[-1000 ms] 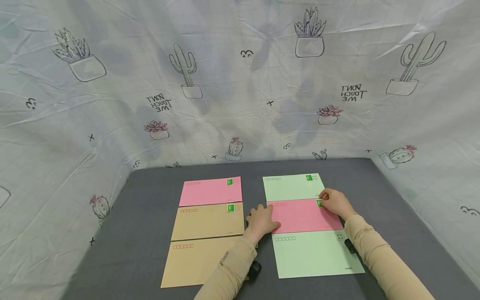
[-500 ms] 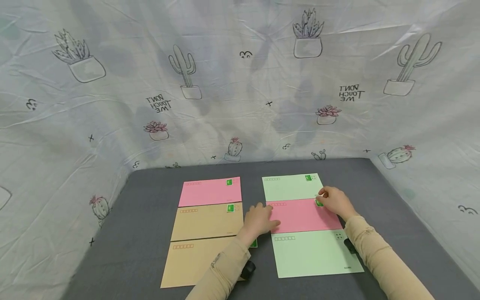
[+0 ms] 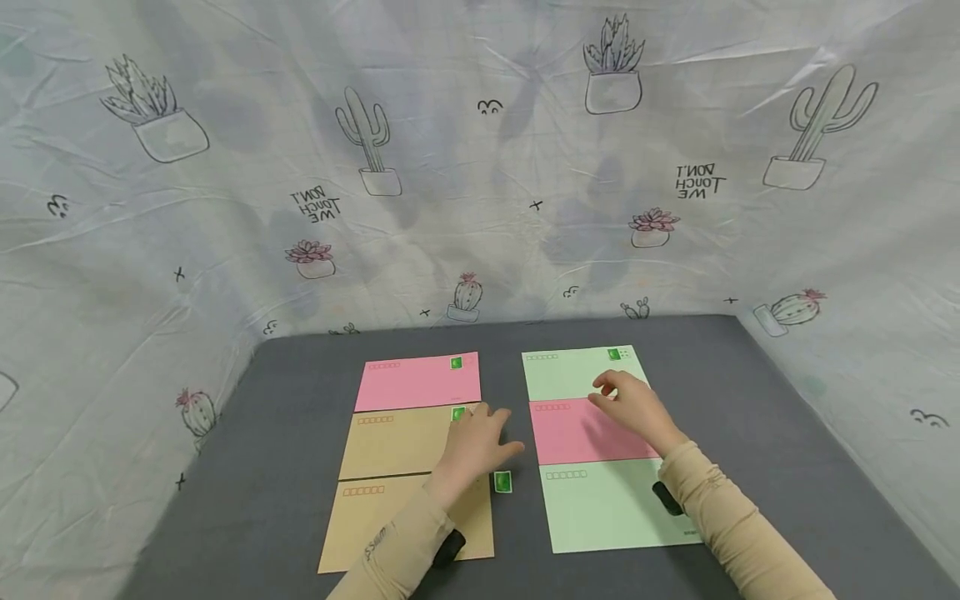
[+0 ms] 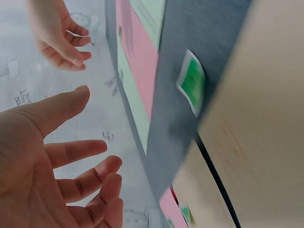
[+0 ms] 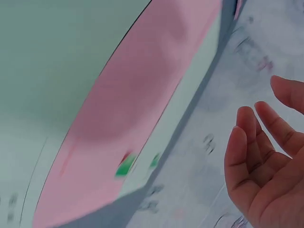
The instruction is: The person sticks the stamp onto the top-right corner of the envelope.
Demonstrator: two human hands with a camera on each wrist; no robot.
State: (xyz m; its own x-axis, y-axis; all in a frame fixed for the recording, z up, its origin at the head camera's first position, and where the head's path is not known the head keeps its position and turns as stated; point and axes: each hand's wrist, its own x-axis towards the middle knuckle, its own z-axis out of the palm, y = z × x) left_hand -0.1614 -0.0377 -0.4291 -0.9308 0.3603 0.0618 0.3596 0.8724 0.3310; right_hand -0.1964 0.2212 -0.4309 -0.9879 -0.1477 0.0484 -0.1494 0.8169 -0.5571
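My left hand hangs over the tan envelopes in the left column, fingers spread and holding nothing. Just right of the front tan envelope, a loose green stamp lies on the dark tabletop; its edges curl slightly in the left wrist view. Above the right column's pink envelope hovers my right hand, fingers loosely bent with nothing between them. The right wrist view shows a green stamp at that pink envelope's corner, which the hand hides in the head view.
At the back lie a pink envelope and a light green one, each with a green stamp. The middle tan envelope also bears one. A light green envelope lies front right. Cactus-printed cloth surrounds the dark table.
My right hand has left the pink envelope's stamped corner and moved left. My left hand has moved left off the pink envelope's edge, uncovering the loose stamp.
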